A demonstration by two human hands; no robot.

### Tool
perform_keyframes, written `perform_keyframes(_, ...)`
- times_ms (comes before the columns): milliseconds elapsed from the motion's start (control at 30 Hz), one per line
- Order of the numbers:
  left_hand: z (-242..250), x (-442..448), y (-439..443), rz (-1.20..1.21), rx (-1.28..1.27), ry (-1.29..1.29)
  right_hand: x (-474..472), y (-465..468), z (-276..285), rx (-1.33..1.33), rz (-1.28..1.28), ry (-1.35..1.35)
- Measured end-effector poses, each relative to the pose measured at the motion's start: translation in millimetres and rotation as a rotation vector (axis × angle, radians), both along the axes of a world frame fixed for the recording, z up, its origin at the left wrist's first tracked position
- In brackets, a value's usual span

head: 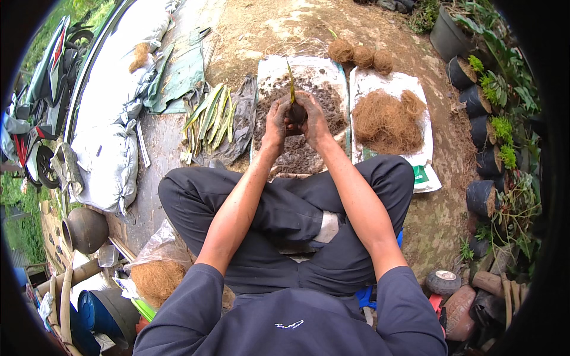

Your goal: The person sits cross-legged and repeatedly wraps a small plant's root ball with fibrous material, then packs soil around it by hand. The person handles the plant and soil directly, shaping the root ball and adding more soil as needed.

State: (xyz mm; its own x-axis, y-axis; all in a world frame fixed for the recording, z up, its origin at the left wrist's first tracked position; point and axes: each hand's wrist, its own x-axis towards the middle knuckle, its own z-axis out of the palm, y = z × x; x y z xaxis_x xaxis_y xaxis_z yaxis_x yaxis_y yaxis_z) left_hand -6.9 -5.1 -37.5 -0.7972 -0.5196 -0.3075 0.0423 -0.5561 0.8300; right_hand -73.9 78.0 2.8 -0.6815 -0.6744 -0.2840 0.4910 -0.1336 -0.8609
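Observation:
Between my two palms sits a ball of dark soil, with one upright snake plant leaf cutting rising from its top. My left hand cups the ball from one side and my right hand from the other; soil smears both. Below them, dark loose soil covers much of a white sack spread on the ground. Just right lies a second white sack bearing a heap of brown coconut fibre. To the left, several long cut leaves rest on black plastic.
Beyond the sacks stand three fibre-wrapped balls. Potted plants in black bags line the right side. Filled white sacks border the left, near a clay pot. A bag of fibre sits by my left elbow. Motorcycles are parked farther left.

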Motion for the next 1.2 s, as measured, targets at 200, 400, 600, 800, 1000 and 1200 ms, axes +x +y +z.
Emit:
perform_keyframes(200,4,2,1,-0.008,-0.018,0.020,1,2,3,0.002,-0.001,-0.010)
perform_keyframes(400,6,1,1,0.002,-0.067,0.015,0,1,1,-0.031,0.002,-0.019)
perform_keyframes(600,7,2,1,-0.001,-0.005,-0.014,0,0,0,-0.036,-0.007,-0.019)
perform_keyframes(800,2,2,0,-0.020,0.005,-0.017,2,-1,3,-0.014,-0.005,-0.033)
perform_keyframes(1000,-5,0,-1,-0.009,-0.017,-0.001,1,1,2,0.008,0.010,-0.014)
perform_keyframes(1200,-5,1,-1,-0.018,-0.031,0.002,0,-1,-1,0.010,-0.003,-0.003)
